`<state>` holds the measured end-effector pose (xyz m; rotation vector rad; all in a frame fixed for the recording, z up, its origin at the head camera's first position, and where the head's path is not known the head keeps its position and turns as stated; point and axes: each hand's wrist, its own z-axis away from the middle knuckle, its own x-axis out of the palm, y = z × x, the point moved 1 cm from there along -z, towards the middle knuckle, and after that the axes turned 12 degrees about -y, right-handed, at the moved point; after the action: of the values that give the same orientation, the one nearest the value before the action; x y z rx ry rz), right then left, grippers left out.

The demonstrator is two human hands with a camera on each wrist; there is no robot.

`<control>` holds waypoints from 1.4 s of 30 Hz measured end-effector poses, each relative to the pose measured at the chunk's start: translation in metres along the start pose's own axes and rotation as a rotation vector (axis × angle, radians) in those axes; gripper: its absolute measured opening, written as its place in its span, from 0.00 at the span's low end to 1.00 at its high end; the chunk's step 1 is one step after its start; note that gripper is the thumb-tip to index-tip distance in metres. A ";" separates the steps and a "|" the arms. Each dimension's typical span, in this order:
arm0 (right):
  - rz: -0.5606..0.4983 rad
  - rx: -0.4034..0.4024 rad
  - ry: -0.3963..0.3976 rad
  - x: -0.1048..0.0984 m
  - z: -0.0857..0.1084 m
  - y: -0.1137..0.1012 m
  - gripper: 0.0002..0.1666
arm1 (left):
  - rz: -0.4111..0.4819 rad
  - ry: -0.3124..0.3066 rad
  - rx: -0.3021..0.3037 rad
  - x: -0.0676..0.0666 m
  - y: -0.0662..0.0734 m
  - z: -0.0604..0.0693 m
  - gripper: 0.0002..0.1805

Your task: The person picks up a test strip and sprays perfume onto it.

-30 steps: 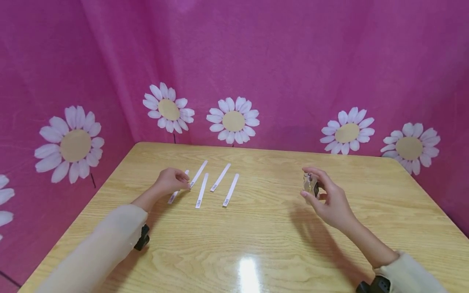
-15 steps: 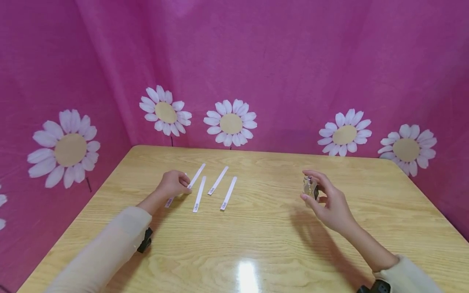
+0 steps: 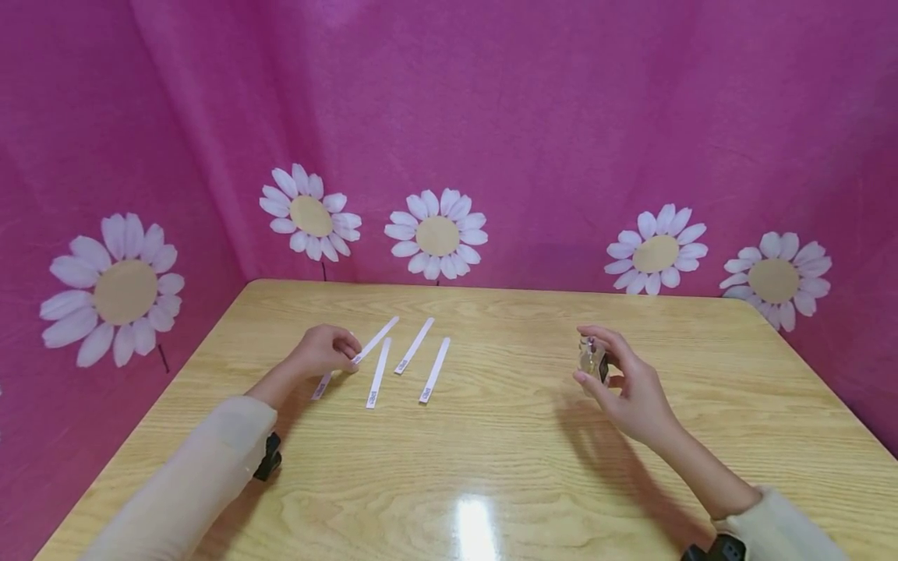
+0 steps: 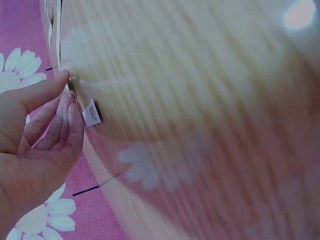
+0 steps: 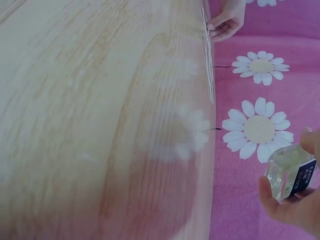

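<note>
My left hand (image 3: 323, 352) is at the left of the table and pinches the labelled end of a white perfume test strip (image 3: 379, 337) between thumb and fingers. Partly hidden under this hand lies another strip (image 3: 321, 386); its printed end also shows in the left wrist view as a small white label (image 4: 92, 114). Three more strips (image 3: 378, 374) lie slanted just to the right. On the other side, my right hand (image 3: 634, 393) grips a small clear glass perfume bottle (image 3: 589, 357) above the table. A dark label (image 5: 303, 176) faces the right wrist camera.
The wooden table (image 3: 505, 436) spans the space between both hands, with a bright light reflection near its front. A pink curtain (image 3: 533, 140) printed with white daisies stands behind its far edge and along the left side.
The strip at my left fingertips has swung, its far end now leaning further right. The left hand has shifted slightly. My right hand keeps the perfume bottle in nearly the same place.
</note>
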<state>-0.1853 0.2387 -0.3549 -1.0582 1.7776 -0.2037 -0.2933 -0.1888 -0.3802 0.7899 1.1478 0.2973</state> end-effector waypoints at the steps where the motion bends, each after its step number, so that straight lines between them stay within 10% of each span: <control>1: 0.000 0.000 -0.002 0.000 0.000 0.000 0.38 | -0.007 -0.006 0.004 -0.001 0.000 0.000 0.14; 25: 0.009 -0.015 -0.020 0.006 0.005 0.005 0.38 | -0.079 -0.021 0.008 0.000 0.006 -0.001 0.10; 42: -0.003 -0.065 -0.059 0.013 -0.006 0.003 0.35 | 0.268 -0.042 0.085 0.013 0.022 0.011 0.18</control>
<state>-0.1929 0.2293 -0.3626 -1.1019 1.7403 -0.1160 -0.2744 -0.1707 -0.3721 1.0231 1.0200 0.4549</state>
